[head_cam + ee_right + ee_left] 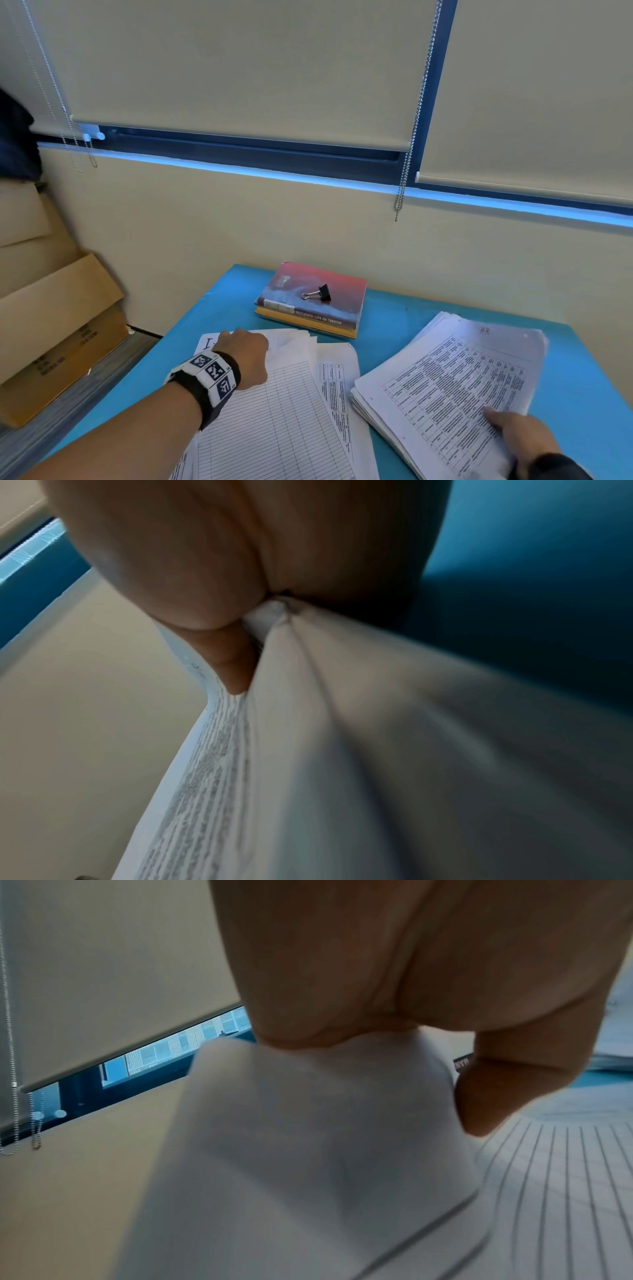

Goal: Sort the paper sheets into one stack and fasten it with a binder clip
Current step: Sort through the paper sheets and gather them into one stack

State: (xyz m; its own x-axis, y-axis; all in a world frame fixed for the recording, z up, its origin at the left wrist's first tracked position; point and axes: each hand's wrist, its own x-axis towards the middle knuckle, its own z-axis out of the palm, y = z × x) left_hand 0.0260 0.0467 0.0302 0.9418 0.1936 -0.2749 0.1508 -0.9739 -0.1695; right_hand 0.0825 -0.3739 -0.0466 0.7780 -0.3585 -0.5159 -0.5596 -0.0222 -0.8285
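Observation:
Two piles of printed sheets lie on the blue table (394, 329). The left pile (284, 404), topped by a lined form, has its far-left corner gripped by my left hand (245, 353); the left wrist view shows the sheets (308, 1137) bent up between fingers and thumb (496, 1093). My right hand (517, 435) pinches the near edge of the right pile (455, 380), marked "HR"; its sheets (342, 750) are lifted and fanned around the thumb (229, 664). A black binder clip (318, 293) lies on a red book (318, 291), apart from both hands.
The red book sits atop another book (308, 322) at the table's far edge, against the beige wall. Cardboard boxes (51, 325) stand on the floor to the left. Roller blinds with bead chains (407, 164) hang above.

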